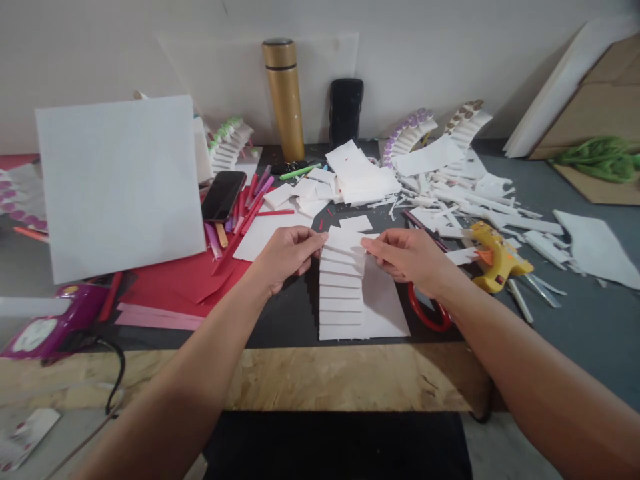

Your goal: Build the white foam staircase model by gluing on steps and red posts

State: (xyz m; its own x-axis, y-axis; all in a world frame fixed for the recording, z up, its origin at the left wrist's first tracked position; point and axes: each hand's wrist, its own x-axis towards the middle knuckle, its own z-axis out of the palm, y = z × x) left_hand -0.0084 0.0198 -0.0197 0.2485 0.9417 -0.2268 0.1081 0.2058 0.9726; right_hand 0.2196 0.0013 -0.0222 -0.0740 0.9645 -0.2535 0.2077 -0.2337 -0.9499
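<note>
Between my hands a small white foam-board staircase (341, 293) stands on a white base sheet (385, 307), its steps rising away from me and curving slightly right. At its far end, my left hand (293, 257) pinches the left edge of the top white step piece (345, 241). My right hand (407, 257) pinches the right edge of that same piece. Fingers of both hands are closed, thumbs uppermost. Just beyond lies a loose white rectangle (355, 223). Scissors with red handles (431, 313) lie partly under my right wrist.
A yellow glue gun (495, 257) sits right, among white offcuts (465, 200). Left are red sheets (165, 283), a phone (223, 195), a purple device (60, 320) and a large white board (120, 187). A gold flask (285, 100) and finished model stairs (410, 133) stand behind.
</note>
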